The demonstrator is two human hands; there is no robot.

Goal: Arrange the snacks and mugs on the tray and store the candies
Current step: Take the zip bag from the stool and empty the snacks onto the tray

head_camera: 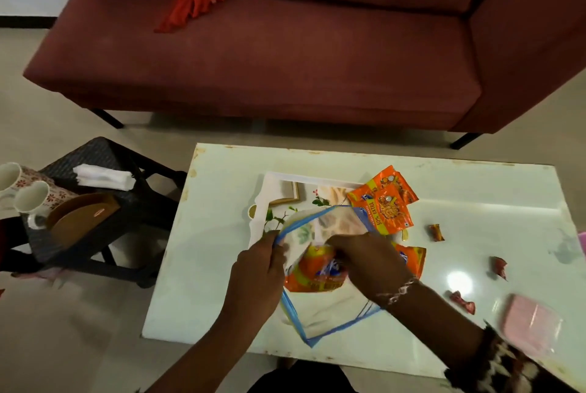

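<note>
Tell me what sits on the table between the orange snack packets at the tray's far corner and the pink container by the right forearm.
In the head view, three small wrapped candies lie scattered on the white table between the orange snack packets and the pink container.

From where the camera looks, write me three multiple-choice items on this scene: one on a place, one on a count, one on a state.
1. Where do the two mugs stand?
A. on the white table
B. on the dark side table at left
C. on the sofa

2. How many wrapped candies lie loose on the white table right of the snack packets?
A. one
B. three
C. six

3. What is the clear bag with the blue edge doing?
A. lying sealed and untouched
B. held open by both hands
C. hanging off the table

Answers: 1 B, the mugs sit by the napkins on the dark side table. 2 B, candies show at three spots. 3 B, the left hand grips its rim while the right hand reaches in.
</note>
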